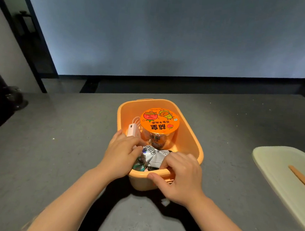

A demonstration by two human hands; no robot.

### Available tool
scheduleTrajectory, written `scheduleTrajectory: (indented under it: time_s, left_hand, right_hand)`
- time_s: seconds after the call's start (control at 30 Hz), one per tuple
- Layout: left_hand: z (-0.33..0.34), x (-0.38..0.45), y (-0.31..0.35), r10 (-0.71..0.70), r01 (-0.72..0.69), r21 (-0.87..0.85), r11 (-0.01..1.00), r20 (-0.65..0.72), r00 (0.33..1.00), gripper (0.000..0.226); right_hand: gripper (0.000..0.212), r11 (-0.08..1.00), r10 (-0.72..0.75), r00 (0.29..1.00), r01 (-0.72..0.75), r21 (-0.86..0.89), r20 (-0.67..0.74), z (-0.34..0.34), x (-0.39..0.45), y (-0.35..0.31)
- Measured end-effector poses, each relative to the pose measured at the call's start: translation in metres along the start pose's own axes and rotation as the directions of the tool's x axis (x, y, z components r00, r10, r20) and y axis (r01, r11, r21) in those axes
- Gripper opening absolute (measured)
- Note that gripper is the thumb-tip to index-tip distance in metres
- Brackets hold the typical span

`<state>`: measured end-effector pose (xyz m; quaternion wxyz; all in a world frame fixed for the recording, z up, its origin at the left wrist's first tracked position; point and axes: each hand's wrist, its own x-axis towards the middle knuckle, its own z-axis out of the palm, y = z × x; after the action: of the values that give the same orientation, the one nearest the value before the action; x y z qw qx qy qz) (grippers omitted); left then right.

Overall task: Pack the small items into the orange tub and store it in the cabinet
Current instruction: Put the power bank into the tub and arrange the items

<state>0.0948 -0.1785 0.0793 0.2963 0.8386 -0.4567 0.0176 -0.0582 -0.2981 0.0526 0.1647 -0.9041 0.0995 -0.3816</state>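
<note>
An orange tub (187, 135) stands on the grey tabletop in front of me. Inside it an instant noodle cup (159, 124) with an orange lid stands upright, a white power bank (132, 129) with a looped cable leans at the left wall, and silver snack packets (153, 157) lie at the near end. My right hand (181, 176) grips the tub's near rim, thumb outside and fingers curled inside. My left hand (121, 154) reaches over the left rim with its fingers curled on the packets beside the power bank.
A pale green tray (276, 168) holding a wooden stick (301, 179) lies at the right on the table. A large lit screen fills the wall behind the table. A dark shape sits at the far left edge.
</note>
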Motion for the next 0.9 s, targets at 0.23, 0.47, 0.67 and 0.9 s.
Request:
scheduleTrajectory:
  time_s: [0.23, 0.47, 0.67, 0.9]
  left_hand:
    - [-0.001, 0.005, -0.005, -0.013, 0.011, -0.145, 0.989, -0.017, 1.0, 0.029]
    - [-0.005, 0.01, -0.003, 0.05, -0.043, -0.161, 0.986, 0.043, 0.998, 0.026]
    - [-0.006, -0.003, 0.002, 0.042, -0.037, -0.053, 0.998, 0.096, 0.995, 0.025]
    - [-0.015, -0.076, 0.008, 0.232, -0.223, -0.138, 0.965, 0.049, 0.972, 0.035]
  right_hand:
    - [0.043, 0.998, 0.061, 0.997, -0.061, 0.005, 0.044, -0.003, -0.003, -0.005]
    - [0.041, 0.992, 0.109, 0.994, -0.11, -0.054, -0.017, -0.001, -0.008, -0.022]
    - [0.044, 0.986, 0.166, 0.985, -0.164, -0.037, 0.044, -0.012, -0.01, -0.026]
    - [0.048, 0.973, 0.196, 0.972, -0.209, 0.101, 0.13, -0.038, -0.017, -0.007]
